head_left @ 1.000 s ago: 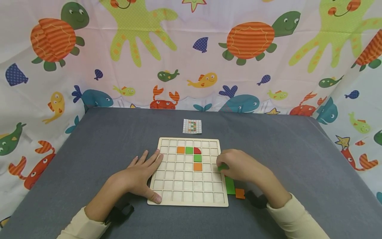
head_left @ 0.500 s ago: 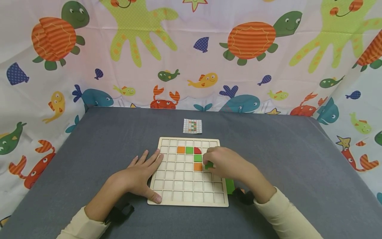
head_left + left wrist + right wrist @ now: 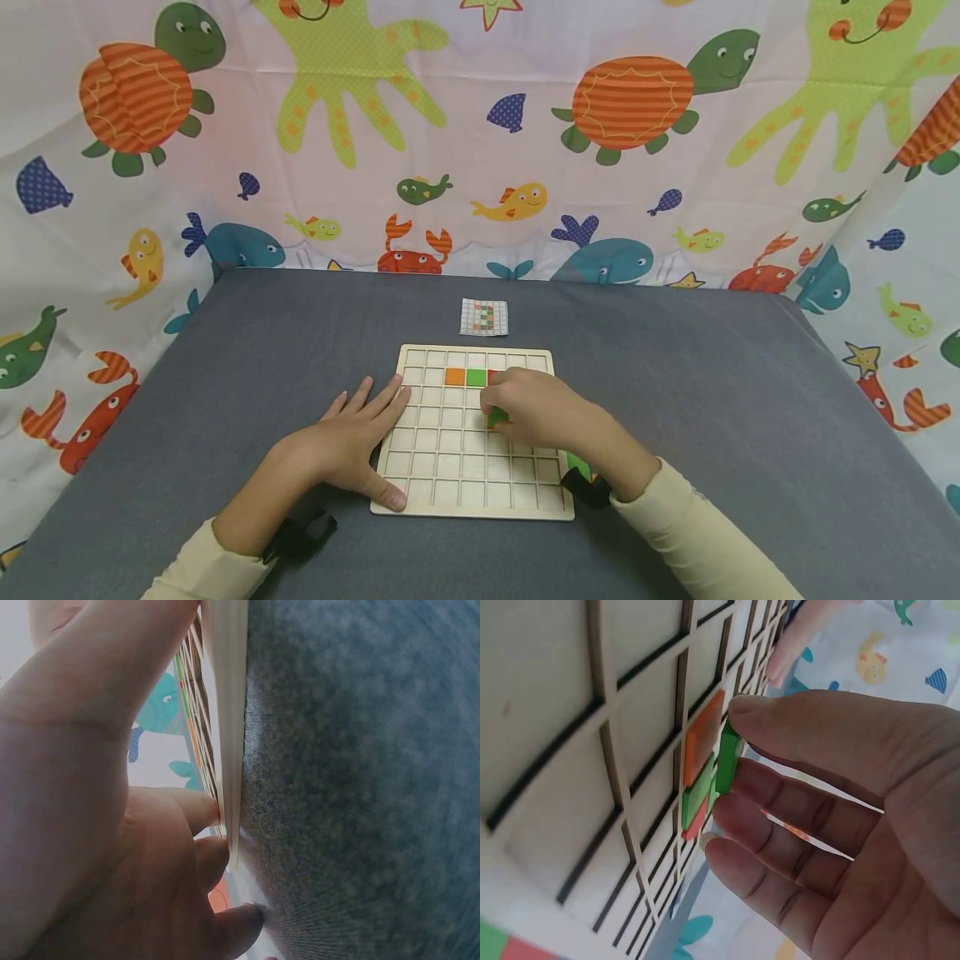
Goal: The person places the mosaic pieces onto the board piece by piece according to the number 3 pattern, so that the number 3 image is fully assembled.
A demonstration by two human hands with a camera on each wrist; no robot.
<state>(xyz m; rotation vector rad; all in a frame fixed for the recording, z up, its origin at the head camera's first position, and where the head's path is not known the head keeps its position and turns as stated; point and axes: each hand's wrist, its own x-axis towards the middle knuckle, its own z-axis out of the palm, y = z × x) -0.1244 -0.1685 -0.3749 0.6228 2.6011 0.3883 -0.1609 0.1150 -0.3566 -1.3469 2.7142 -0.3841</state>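
Note:
A wooden grid board (image 3: 450,505) lies on the grey table. My left hand (image 3: 345,450) rests on its left edge, fingers spread and thumb at the lower left corner. My right hand (image 3: 547,408) is over the board, pinching a small green tile (image 3: 727,759) between thumb and fingers. The held tile is just off the grid, close to an orange tile (image 3: 705,735) in its cell. Beyond that sit a green tile (image 3: 697,793) and a red tile (image 3: 695,823). Farther left in that upper row are another orange tile (image 3: 455,377) and green tile (image 3: 476,377).
A small card (image 3: 483,317) printed with a coloured grid pattern lies behind the board. By the board's right edge is a green piece (image 3: 578,464), mostly covered by the right wrist and its black strap (image 3: 587,489). A patterned sea-animal curtain (image 3: 345,208) closes off the back.
From the board's right edge, my right hand has moved left over the grid with the green tile, now covering the column of placed tiles. My left hand has stayed still.

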